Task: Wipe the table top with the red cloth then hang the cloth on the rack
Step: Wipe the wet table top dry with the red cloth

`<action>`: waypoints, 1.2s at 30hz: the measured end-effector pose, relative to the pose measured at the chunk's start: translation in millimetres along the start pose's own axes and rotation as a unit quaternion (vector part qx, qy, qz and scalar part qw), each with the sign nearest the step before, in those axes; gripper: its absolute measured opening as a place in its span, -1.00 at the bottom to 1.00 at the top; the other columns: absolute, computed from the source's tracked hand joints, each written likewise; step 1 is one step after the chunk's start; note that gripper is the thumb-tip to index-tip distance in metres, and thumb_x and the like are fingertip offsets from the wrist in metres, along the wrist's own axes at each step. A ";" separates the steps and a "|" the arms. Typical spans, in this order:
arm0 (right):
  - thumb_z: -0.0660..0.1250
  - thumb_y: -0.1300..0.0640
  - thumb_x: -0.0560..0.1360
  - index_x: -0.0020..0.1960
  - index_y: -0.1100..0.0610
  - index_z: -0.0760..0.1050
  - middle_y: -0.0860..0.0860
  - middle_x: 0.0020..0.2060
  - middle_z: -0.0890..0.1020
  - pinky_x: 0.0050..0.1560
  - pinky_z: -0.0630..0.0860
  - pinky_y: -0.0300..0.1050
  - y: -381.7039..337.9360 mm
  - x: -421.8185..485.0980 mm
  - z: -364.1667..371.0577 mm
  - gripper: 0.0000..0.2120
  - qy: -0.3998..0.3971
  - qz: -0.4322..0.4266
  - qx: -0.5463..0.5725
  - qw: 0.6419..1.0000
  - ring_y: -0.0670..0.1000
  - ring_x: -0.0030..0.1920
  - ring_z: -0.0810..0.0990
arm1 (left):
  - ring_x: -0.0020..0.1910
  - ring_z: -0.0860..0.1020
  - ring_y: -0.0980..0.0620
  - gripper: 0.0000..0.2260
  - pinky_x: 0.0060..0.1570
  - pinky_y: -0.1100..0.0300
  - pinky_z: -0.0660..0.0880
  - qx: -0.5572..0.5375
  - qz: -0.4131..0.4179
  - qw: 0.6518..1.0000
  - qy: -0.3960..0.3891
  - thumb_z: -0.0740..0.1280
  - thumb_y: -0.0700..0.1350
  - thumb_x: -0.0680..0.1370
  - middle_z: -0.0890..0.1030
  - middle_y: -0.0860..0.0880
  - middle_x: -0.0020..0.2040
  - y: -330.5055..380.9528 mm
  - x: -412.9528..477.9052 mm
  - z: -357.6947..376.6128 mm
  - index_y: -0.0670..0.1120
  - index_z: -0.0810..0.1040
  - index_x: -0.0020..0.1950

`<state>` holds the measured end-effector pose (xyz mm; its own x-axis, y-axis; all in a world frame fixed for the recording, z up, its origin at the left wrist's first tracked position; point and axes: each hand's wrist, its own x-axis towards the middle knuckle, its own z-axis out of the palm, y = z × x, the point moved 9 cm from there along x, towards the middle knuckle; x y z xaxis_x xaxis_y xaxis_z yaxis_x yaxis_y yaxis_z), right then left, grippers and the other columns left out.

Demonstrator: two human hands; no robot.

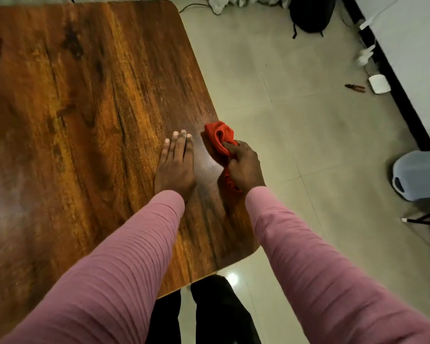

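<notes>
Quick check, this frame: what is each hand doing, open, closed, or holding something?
Left hand: open, flat on the table, fingers straight.
Right hand: closed around the red cloth at the table's edge.

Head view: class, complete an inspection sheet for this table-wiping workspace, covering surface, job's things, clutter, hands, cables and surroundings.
Surface: wooden table top, dark grain, with a glossy patch beside the cloth.
Job's things: red cloth bunched near the table's right edge; rack not in view.
Clutter: small tool and white box on the floor.
Hands: left hand flat on the table, fingers straight; right hand grips the cloth.
Cables: dark cable on the floor past the table's far corner.
Surroundings: tiled floor, black backpack, pale blue object at right.
</notes>
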<state>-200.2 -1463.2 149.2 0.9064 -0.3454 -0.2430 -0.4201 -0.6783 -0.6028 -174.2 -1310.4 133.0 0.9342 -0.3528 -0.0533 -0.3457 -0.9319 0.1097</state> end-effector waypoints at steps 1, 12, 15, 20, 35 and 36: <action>0.16 0.41 0.42 0.30 0.09 0.50 0.09 0.31 0.46 0.37 0.23 -0.16 6.3 -11.3 -1.1 -0.48 -0.001 0.005 0.007 1.000 0.14 0.30 0.43 | 0.53 -0.03 -0.14 -0.38 0.44 0.04 -0.23 -0.003 0.003 1.000 -0.005 -0.04 -0.14 0.45 0.05 -0.16 0.55 3.9 -9.2 1.3 -0.20 -0.04 0.53; 0.16 0.39 0.41 0.29 0.03 0.50 0.00 0.37 0.42 0.35 0.19 -0.25 65.6 -121.5 -4.1 -0.48 0.041 0.024 0.010 0.999 0.08 0.30 0.44 | 0.53 -0.07 -0.10 -0.44 0.44 0.06 -0.27 0.008 -0.033 0.999 0.003 0.08 -0.18 0.57 0.04 -0.13 0.56 24.8 -90.9 7.5 -0.18 -0.05 0.54; 0.17 0.38 0.42 0.29 0.03 0.51 0.03 0.39 0.40 0.38 0.28 -0.14 71.5 -148.7 -5.7 -0.49 0.054 0.020 0.011 0.998 0.12 0.31 0.44 | 0.53 -0.05 -0.10 -0.44 0.47 0.05 -0.22 0.006 -0.041 0.999 0.014 0.00 -0.19 0.53 0.06 -0.14 0.56 24.1 -111.4 6.1 -0.19 -0.02 0.54; 0.21 0.39 0.42 0.32 0.07 0.49 0.11 0.45 0.31 0.40 0.29 -0.03 78.1 -196.7 0.4 -0.49 0.078 0.025 -0.027 0.996 0.15 0.39 0.35 | 0.53 -0.02 -0.11 -0.41 0.43 0.09 -0.35 -0.003 -0.025 1.000 0.002 0.02 -0.21 0.49 0.09 -0.15 0.55 26.6 -145.2 6.3 -0.20 0.03 0.53; 0.18 0.36 0.46 0.04 0.03 0.60 0.03 0.03 0.63 0.07 0.46 -0.10 26.8 -265.2 28.1 -0.65 -0.028 0.128 0.268 0.955 0.07 0.05 0.57 | 0.50 0.13 -0.11 -0.45 0.48 0.05 -0.10 -0.119 -0.010 0.993 -0.001 0.14 -0.27 0.47 0.23 -0.18 0.50 1.1 -184.2 -53.1 -0.22 0.22 0.48; 0.17 0.37 0.48 -0.01 0.04 0.57 0.06 -0.06 0.63 0.02 0.49 -0.04 34.7 -264.2 18.2 -0.69 -0.020 0.171 0.343 0.923 0.11 -0.02 0.58 | 0.49 0.16 -0.13 -0.45 0.48 0.02 -0.05 -0.135 -0.009 0.991 0.008 0.18 -0.27 0.46 0.26 -0.20 0.48 -0.7 -185.8 -60.3 -0.23 0.25 0.47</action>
<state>-453.4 -1383.6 178.6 0.7319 -0.4303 -0.5284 -0.5686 0.0416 -0.8215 -342.2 -1239.2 202.7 0.9422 -0.3325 -0.0414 -0.2947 -0.8811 0.3700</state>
